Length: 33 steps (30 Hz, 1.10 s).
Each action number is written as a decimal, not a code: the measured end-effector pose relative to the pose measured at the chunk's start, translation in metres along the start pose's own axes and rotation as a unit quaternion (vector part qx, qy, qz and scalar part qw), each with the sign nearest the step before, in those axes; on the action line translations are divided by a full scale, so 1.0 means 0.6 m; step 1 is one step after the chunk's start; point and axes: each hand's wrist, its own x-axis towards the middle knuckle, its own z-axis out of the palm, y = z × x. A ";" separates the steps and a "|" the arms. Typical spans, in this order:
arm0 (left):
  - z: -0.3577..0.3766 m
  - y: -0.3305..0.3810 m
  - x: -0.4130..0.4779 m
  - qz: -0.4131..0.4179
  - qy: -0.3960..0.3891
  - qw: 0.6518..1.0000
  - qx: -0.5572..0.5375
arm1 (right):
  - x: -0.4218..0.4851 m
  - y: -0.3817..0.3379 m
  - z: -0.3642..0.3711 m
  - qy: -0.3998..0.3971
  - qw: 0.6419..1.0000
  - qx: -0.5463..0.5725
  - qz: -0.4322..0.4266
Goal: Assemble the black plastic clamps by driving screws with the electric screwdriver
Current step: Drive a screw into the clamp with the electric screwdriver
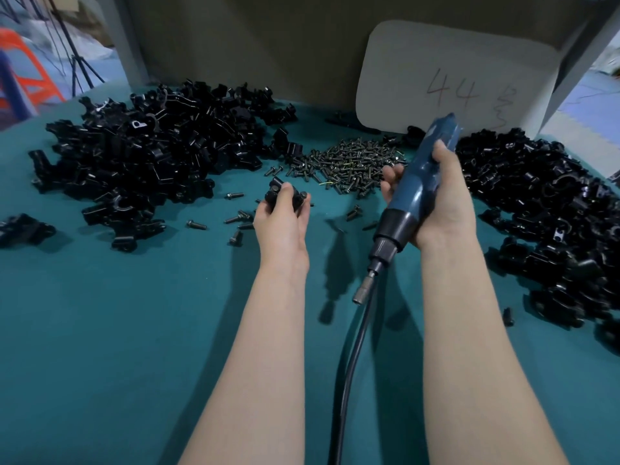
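You're working over a teal table [134,330], with a left heap [141,156] of black clamp parts and a right heap [550,223] that's getting cut off by the frame edge. A screw pile [349,162] is sitting between them at the back. Your right hand [443,203] is gripping the electric screwdriver [416,186], blue body, black collar, metal bit [364,292] pointing down toward you, off the cloth. A black cable [349,364] is running off the bottom edge; where it joins, can't tell. Your left hand [285,219] is holding a small black clamp [280,196] above the table, fingers curling round it and hiding most of its shape
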 end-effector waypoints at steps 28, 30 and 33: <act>-0.002 0.003 0.002 0.014 0.027 0.999 0.038 | 0.020 -0.002 -0.023 0.134 0.975 0.094 -0.152; -0.002 0.002 0.002 0.015 0.026 0.999 0.040 | 0.022 0.000 -0.024 0.139 0.974 0.104 -0.146; -0.002 0.002 0.002 0.017 0.027 0.999 0.041 | 0.023 0.000 -0.027 0.146 0.971 0.119 -0.150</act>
